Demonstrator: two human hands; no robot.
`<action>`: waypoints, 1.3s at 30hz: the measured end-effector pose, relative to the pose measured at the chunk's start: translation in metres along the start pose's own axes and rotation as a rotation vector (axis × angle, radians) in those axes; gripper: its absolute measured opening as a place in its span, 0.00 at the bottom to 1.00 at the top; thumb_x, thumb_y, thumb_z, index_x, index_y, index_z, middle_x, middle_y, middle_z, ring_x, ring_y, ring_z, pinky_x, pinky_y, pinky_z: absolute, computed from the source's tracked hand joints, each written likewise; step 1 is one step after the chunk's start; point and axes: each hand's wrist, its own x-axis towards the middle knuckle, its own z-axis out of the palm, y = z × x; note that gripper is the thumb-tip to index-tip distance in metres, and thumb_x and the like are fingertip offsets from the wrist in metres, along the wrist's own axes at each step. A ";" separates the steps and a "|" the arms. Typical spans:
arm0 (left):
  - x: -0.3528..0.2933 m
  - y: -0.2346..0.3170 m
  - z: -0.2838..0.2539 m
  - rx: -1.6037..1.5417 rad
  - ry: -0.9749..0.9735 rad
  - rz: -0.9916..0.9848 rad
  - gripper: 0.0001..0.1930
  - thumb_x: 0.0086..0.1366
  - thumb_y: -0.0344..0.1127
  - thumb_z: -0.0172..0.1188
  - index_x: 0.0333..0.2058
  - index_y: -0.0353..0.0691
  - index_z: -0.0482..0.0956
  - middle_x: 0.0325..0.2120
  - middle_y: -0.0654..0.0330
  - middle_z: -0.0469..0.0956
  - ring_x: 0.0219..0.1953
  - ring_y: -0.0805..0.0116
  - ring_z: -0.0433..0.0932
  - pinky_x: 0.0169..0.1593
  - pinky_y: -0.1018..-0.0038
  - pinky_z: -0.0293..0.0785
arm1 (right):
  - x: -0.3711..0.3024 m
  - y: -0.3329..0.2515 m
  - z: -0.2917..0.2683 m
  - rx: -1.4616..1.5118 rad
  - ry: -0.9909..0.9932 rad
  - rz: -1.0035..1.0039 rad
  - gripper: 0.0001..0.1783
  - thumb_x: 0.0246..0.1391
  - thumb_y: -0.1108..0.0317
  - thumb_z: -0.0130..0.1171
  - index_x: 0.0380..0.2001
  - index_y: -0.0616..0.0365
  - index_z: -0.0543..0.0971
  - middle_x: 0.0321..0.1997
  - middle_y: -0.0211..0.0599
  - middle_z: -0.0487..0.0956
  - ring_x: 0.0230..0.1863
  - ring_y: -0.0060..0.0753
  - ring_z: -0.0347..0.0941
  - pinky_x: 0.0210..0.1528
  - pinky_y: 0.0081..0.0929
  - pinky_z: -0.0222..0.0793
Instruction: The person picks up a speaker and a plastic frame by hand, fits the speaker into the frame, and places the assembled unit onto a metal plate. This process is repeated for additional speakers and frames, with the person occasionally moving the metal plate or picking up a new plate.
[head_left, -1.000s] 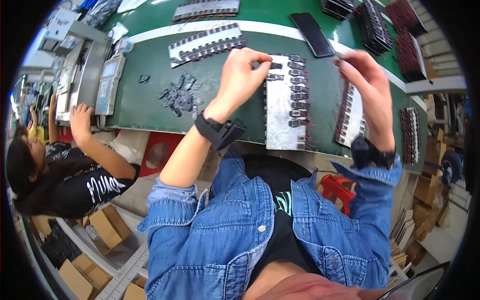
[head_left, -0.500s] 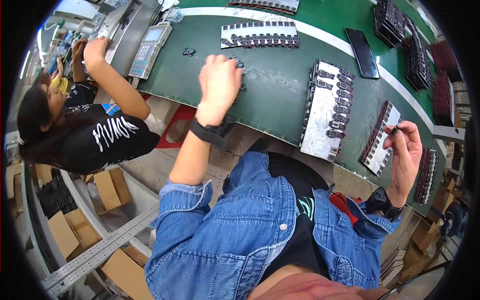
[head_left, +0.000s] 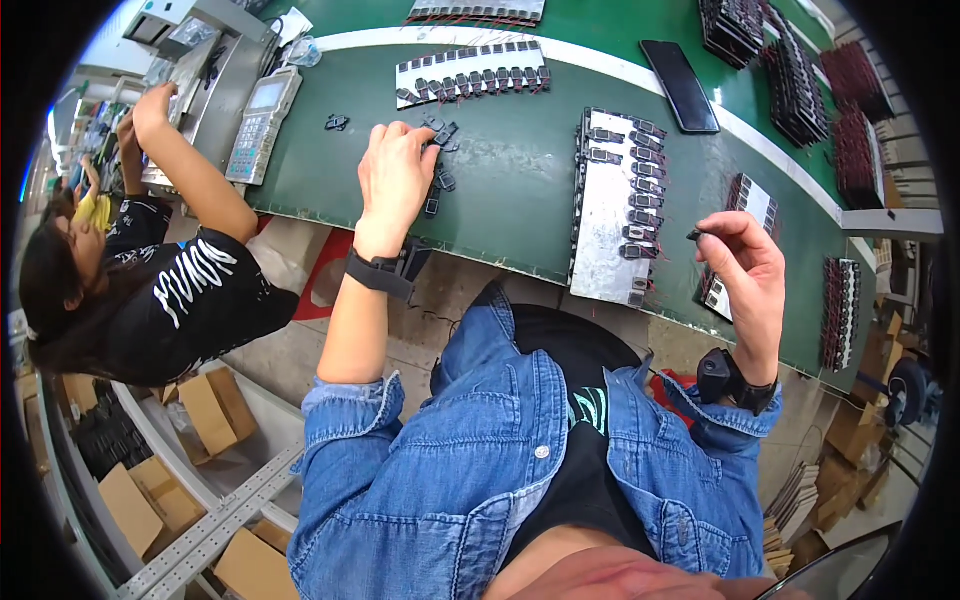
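My left hand (head_left: 398, 175) is over a loose cluster of small black plastic parts (head_left: 445, 181) on the green table. Its thumb and forefinger are pinched at one of them; the fingers partly hide it. My right hand (head_left: 748, 265) is raised at the right, holding a small black part (head_left: 694, 235) between thumb and fingertips. Between my hands lies a pale metal plate (head_left: 604, 205) with black parts with thin red wires along its right side and two at its upper left. Another plate (head_left: 748, 200) sits partly behind my right hand.
A row-filled plate (head_left: 470, 75) lies at the back, and a phone (head_left: 680, 86) at the back right. Stacks of wired parts (head_left: 797, 95) stand far right. Left are a keypad device (head_left: 264, 125) and a co-worker (head_left: 150, 290) with raised arms. A single black part (head_left: 337, 122) lies apart.
The view has shifted, so the table things appear farther left and higher. My right hand has moved from above the far-right plate toward the middle plate, with the small black part still held.
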 end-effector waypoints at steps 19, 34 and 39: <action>0.021 0.018 0.021 -0.064 0.052 0.064 0.06 0.56 0.34 0.67 0.32 0.41 0.84 0.32 0.58 0.78 0.41 0.57 0.75 0.45 0.61 0.75 | 0.003 0.005 0.013 0.060 -0.064 0.022 0.06 0.60 0.75 0.60 0.40 0.61 0.78 0.39 0.26 0.77 0.38 0.16 0.72 0.43 0.15 0.66; 0.009 0.106 -0.044 -0.795 -0.325 0.018 0.04 0.59 0.30 0.63 0.33 0.40 0.81 0.27 0.56 0.82 0.26 0.60 0.82 0.33 0.64 0.77 | 0.028 -0.004 0.039 0.135 -0.098 -0.039 0.06 0.62 0.76 0.56 0.41 0.64 0.77 0.51 0.37 0.77 0.42 0.22 0.75 0.49 0.22 0.72; -0.010 0.133 -0.047 -0.635 -0.105 0.333 0.07 0.58 0.29 0.64 0.37 0.39 0.81 0.30 0.55 0.83 0.27 0.61 0.83 0.33 0.70 0.78 | 0.036 0.012 0.051 0.337 -0.229 -0.023 0.08 0.62 0.75 0.57 0.43 0.64 0.76 0.52 0.40 0.78 0.46 0.24 0.76 0.53 0.25 0.73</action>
